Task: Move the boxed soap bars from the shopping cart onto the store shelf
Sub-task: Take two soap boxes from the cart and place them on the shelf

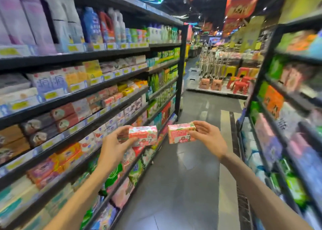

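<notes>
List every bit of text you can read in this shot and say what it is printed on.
"Goat" something: left hand's soap box; rest blurred.
Right hand's soap box: red print, too blurred.
Yellow price tags on the shelf edges: too small.
Red hanging banner: yellow lettering, blurred.
Shelf packages: unreadable.

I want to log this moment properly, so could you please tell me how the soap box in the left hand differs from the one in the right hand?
The left box sits close to the left shelving, overlapping its stock; the right box hangs over the open aisle floor. The left hand grips its box from the box's left end, the right hand from the right end. The left box sits slightly lower. Both look like the same pink and white boxed soap, held lengthwise and off the shelf.
</notes>
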{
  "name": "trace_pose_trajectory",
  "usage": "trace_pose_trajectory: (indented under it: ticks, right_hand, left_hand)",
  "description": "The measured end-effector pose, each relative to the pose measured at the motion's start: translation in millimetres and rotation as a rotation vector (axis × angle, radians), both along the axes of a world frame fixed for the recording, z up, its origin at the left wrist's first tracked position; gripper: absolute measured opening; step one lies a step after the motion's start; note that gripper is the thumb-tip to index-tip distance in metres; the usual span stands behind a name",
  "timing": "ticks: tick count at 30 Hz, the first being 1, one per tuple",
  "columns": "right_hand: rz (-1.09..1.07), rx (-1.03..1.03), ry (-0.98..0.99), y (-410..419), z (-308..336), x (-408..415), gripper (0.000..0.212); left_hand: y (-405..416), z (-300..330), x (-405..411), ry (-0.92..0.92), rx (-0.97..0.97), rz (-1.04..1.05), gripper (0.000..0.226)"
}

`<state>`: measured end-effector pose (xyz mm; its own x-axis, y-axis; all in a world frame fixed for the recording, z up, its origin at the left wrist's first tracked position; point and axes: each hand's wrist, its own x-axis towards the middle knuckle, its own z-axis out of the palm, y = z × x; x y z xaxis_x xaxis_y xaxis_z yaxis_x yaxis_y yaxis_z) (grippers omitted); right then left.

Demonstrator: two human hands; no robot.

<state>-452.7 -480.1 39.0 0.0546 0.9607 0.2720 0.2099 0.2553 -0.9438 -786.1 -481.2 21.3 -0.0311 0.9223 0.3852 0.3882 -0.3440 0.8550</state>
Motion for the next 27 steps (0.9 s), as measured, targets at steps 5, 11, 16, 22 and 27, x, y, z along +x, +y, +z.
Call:
trace_pose_trajectory:
  ticks: [5,11,16,22,27]
  right_hand:
    - [-0.042,0.000,0.005,77.2,-0.7,38.2,0.033]
    - [-0.066,0.004,0.037,185.2,5.0,61.7,0.037]
    - [-0.052,0.011,0.036,279.6,9.5,64.1,0.036]
    - [0.059,0.029,0.020,400.6,7.0,45.5,0.041]
    - [0.253,0.052,-0.034,508.1,3.8,10.4,0.045]
  left_hand:
    - [95.7,3.6,39.5,-0.038,0.011,-0.056,0.038]
    - [224.6,12.0,53.5,0.041,0.015,-0.065,0.041]
    - [303.1,23.4,63.8,0.024,0.031,-0.040,0.038]
    - [372.4,23.9,51.6,0.003,0.018,0.057,0.037]
    - [419.6,20.7,24.6,0.009,0.026,0.243,0.037]
